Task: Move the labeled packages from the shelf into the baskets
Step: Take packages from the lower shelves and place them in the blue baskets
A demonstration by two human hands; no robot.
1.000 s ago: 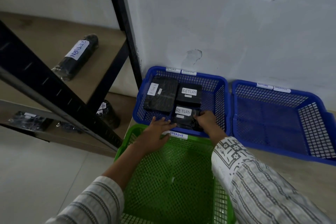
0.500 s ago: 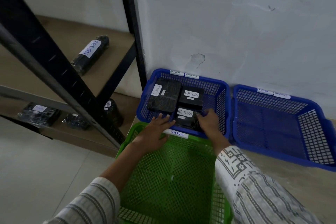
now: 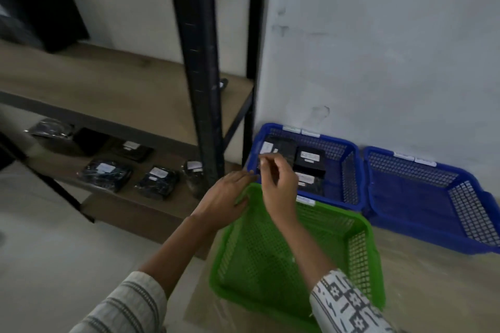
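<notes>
Both hands are up and out of the blue basket [image 3: 357,167]. Half a second ago your fingers were down on the front package; now it's let go and your view has swung left toward the shelf [image 3: 108,76]. That reads as one drop finished. Three packages [image 3: 309,161] lie in that basket, crowded into its left half with labels up, and nothing is travelling with you.

Your left hand [image 3: 224,197] hovers over the far-left corner of the green basket [image 3: 374,240]. Its fingers [image 3: 243,177] are stretched nearly straight and close together, touching nothing I can make out.

Your right hand [image 3: 278,186] hangs just beside it and a little higher, in front of the blue basket's near rim. Its fingers [image 3: 267,165] are loosely curled, with thumb and forefinger tips near each other. The blur is heavy there, but I see no package in that pinch, so both hands look free.

What's left, I'd judge, is on the lower board: the shelf packages [image 3: 158,178] sit in a row to your left, black with white labels, well apart from either hand. Those labels are too smeared to read from here, so you'll want a steadier look before you choose a basket for the next one.
</notes>
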